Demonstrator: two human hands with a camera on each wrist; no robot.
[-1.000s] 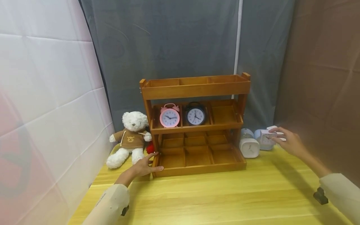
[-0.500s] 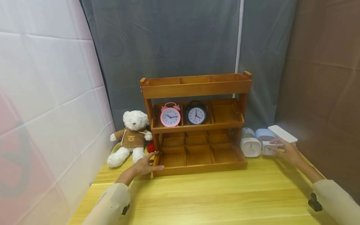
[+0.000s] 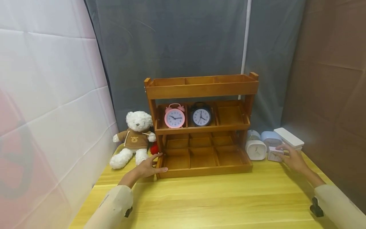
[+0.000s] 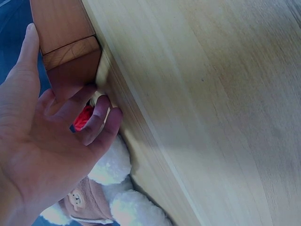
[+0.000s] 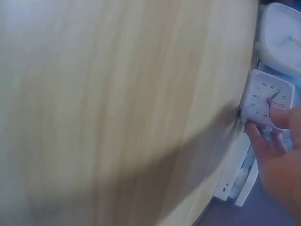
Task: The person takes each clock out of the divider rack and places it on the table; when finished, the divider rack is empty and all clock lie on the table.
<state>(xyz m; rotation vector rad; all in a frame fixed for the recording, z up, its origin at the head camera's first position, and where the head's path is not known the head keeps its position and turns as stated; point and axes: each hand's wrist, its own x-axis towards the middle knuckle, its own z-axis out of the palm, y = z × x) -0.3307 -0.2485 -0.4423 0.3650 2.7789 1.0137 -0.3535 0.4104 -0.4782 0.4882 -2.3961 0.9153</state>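
Note:
My left hand [image 3: 145,168] grips the front left corner of a brown wooden shelf [image 3: 203,172], thumb along the front board. In the left wrist view its other fingers [image 4: 101,117] curl beside the shelf's corner post. My right hand [image 3: 294,160] pinches a small square white alarm clock [image 3: 274,155] at its right side. The right wrist view shows the thumb [image 5: 281,117] over the clock's face, with fingers along its edge. This clock is low at the table, just right of a rounded white clock [image 3: 255,150] and before a light blue clock [image 3: 270,138].
A pink alarm clock [image 3: 174,118] and a black one [image 3: 201,116] stand on the middle tier. Left of the shelf sits a white teddy bear [image 3: 134,140] near a red object [image 3: 154,148]. A white box [image 3: 289,137] lies at the right; another pale clock [image 3: 253,135] stands behind.
My right hand has brought the small clock down and forward, from in front of the blue clock and box to the table. My left hand keeps its hold on the shelf.

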